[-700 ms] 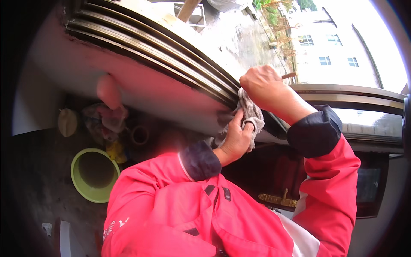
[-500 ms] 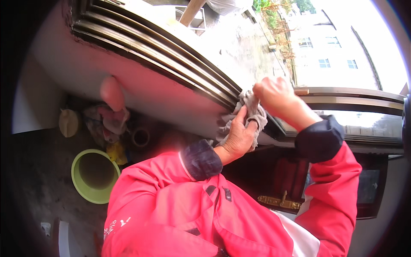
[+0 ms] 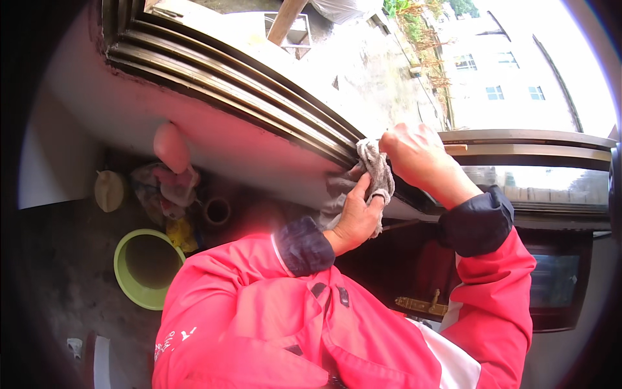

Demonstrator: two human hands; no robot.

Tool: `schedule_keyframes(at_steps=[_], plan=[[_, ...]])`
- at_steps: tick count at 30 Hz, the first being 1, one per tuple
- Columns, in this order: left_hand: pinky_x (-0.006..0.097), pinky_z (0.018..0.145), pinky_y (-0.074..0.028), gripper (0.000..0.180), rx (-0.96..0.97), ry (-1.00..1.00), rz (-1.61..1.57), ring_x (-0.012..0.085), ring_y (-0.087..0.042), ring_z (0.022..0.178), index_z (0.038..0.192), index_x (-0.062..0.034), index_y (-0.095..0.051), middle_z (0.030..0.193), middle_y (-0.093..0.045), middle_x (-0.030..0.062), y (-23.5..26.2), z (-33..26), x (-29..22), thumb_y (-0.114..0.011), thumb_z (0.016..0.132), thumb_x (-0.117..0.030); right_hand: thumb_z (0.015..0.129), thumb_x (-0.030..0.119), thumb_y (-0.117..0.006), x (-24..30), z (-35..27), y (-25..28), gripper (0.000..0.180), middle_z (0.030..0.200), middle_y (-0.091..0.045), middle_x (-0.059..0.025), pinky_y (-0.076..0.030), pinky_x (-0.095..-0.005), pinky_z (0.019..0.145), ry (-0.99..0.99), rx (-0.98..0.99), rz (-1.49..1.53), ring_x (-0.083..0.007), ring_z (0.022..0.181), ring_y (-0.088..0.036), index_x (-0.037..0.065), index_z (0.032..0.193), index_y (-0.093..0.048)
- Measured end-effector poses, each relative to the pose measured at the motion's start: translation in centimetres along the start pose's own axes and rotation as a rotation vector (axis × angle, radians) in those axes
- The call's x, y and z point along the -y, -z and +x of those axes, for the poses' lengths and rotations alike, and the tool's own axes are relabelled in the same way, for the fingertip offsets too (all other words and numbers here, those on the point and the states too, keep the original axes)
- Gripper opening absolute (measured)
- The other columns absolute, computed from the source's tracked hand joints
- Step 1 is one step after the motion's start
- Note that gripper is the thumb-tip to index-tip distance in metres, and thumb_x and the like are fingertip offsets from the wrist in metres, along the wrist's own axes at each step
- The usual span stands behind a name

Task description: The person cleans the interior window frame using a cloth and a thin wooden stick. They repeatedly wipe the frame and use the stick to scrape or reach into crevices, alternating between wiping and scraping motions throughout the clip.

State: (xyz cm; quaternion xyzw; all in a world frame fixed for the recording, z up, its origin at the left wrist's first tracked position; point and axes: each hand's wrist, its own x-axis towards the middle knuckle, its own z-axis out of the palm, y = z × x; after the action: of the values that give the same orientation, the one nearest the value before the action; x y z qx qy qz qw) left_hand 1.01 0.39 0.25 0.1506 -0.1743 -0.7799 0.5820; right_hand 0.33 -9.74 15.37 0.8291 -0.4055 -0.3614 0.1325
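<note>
Grey cloth (image 3: 376,174), crumpled, sits bunched at the window track (image 3: 246,84) where the dark metal rails meet the white sill (image 3: 194,136), roughly centre of view. Left hand (image 3: 355,219) comes up from below w/ palm against the cloth's lower part, fingers (image 3: 363,188) curled onto the fabric, thumb side toward the sill; it's grasping the cloth. Right hand (image 3: 414,155) is above & to the right, fist clenched on the cloth's top end, knuckles up, pressing it at the rail edge. Both hands touch the cloth, close together, the cloth betw. them. Both arms in a red jacket (image 3: 291,324) w/ dark navy cuffs (image 3: 476,220). Rails run diagonally from upper left down to the hands, several parallel grooves; right of the hands a sliding window frame (image 3: 531,139) carries on horizontally w/ glass below. Outside, beyond the track: rough concrete ledge (image 3: 376,71), a wooden plank (image 3: 285,19), dry plants, a white building (image 3: 512,91) w/ windows. Below the sill on the left, well apart from the hands: a lime-green basin (image 3: 126,279) on the dark floor, a small round pot (image 3: 217,211), a heap of pinkish & yellow rags (image 3: 168,194), a pale round object (image 3: 109,190). Brass latch (image 3: 421,303) shows on dark wood under the right arm.
</note>
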Motion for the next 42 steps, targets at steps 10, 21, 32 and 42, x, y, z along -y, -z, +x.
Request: schedule_keyframes(at_steps=[10,21,32,42], plan=[[0.024,0.088,-0.044,0.047,0.032,-0.026,-0.076,0.0101,-0.053,0.103,0.134,-0.0018,-0.042,0.117,-0.054,0.0036,0.4,0.1,0.4,-0.044,0.087,0.003,0.074,0.003,-0.058,0.0,0.3,0.9,0.013,0.081,-0.066,-0.0161,-0.048,-0.0421,0.074,-0.029,0.000,0.000,-0.0338,0.082,-0.063,0.007,0.080,-0.069],[0.023,0.073,-0.046,0.046,0.005,0.033,0.006,0.0097,-0.054,0.084,0.132,0.0019,-0.040,0.103,-0.060,0.0065,0.2,0.8,0.1,-0.048,0.087,-0.001,0.070,0.003,-0.057,-0.5,-1.1,-1.2,0.010,0.067,-0.062,-0.0172,-0.049,-0.0438,0.063,-0.039,-0.238,0.092,-0.0362,0.068,-0.063,0.006,0.071,-0.067],[0.036,0.062,-0.044,0.023,0.186,-0.387,0.829,0.0297,-0.055,0.069,0.102,-0.0045,-0.064,0.077,-0.052,0.0136,3.9,-3.0,-4.9,-0.061,0.079,-0.006,0.082,0.004,-0.068,-0.7,-10.3,-7.4,0.018,0.072,-0.064,-0.0006,-0.042,-0.0182,0.056,-0.400,-0.424,1.310,-0.0035,0.061,-0.050,0.005,0.100,-0.070],[0.037,0.080,-0.051,0.031,0.114,-0.513,1.293,0.0336,-0.060,0.101,0.099,-0.0128,-0.068,0.124,-0.053,0.0207,5.7,-7.3,-8.9,-0.073,0.069,-0.006,0.085,0.003,-0.067,4.8,-13.3,-16.3,0.016,0.071,-0.062,0.0024,-0.040,-0.0168,0.052,-0.362,-0.543,1.959,-0.0017,0.059,-0.050,0.004,0.101,-0.070]])
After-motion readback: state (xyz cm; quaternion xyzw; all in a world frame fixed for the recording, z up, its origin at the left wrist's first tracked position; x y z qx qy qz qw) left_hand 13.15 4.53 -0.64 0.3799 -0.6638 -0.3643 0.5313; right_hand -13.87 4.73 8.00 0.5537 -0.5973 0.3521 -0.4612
